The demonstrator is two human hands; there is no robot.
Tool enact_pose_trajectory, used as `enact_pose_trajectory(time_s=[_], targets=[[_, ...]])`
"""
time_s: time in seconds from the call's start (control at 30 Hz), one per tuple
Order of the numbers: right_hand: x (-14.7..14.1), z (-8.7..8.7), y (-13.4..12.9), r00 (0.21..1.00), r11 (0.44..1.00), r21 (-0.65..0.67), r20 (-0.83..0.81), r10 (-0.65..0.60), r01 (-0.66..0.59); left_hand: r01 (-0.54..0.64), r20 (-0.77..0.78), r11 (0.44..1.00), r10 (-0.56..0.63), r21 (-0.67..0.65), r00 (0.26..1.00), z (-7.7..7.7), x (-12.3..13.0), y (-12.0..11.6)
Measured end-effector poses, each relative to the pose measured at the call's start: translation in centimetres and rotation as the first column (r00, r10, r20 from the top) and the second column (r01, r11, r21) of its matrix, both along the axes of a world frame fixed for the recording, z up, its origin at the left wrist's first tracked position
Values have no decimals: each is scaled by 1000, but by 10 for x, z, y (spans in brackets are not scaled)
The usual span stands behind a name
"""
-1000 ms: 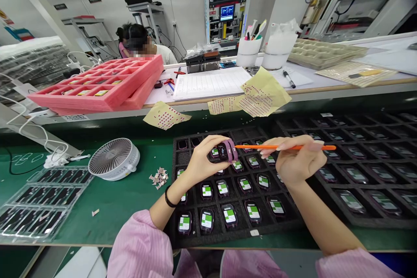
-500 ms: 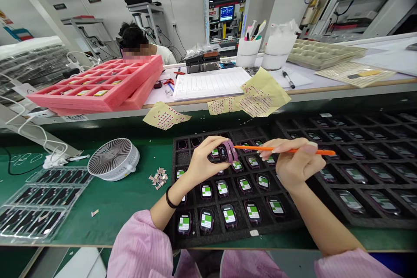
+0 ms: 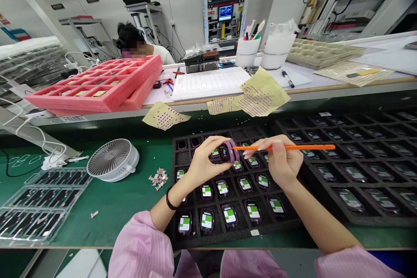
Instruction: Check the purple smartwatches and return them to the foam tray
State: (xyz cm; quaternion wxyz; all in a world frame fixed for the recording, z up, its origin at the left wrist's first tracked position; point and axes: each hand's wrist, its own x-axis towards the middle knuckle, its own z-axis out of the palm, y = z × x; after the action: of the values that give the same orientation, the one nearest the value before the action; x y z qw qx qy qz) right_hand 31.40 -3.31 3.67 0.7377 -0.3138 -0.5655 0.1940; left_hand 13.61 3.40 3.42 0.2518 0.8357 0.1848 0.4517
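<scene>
Between the thumb and fingers of my left hand (image 3: 206, 159) is a purple smartwatch body (image 3: 232, 151), turned so its side faces right. My right hand (image 3: 284, 158) grips a thin orange stick (image 3: 309, 147), level, its left tip at the watch's side; whether the tip touches cannot be made out. Both hands are above a black foam tray (image 3: 215, 236). In its compartments lie several watch bodies with green-and-white labels, such as a watch body (image 3: 206, 220) near the front edge. My left hand hides part of the tray's back rows.
A second black foam tray (image 3: 329, 197) with watch parts lies to the right. At left are a white fan (image 3: 114, 158), small tape-like pieces (image 3: 159, 178) and a clear plastic tray (image 3: 70, 200). Yellow dotted sheets (image 3: 263, 93) overhang the shelf; a pink foam tray (image 3: 107, 102) sits on it. A person (image 3: 163, 54) sits beyond.
My right hand has slid left along the orange stick, closer to the watch, and more of the stick's right end shows. The left hand's hold on the watch looks nearly the same.
</scene>
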Motion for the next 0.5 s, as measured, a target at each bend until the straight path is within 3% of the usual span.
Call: enact_pose_trajectory(time_s=[0.5], targets=[[0, -5, 0, 996, 996, -59, 61, -61, 64, -14, -23, 1000, 14, 15, 1000, -1, 0, 0]])
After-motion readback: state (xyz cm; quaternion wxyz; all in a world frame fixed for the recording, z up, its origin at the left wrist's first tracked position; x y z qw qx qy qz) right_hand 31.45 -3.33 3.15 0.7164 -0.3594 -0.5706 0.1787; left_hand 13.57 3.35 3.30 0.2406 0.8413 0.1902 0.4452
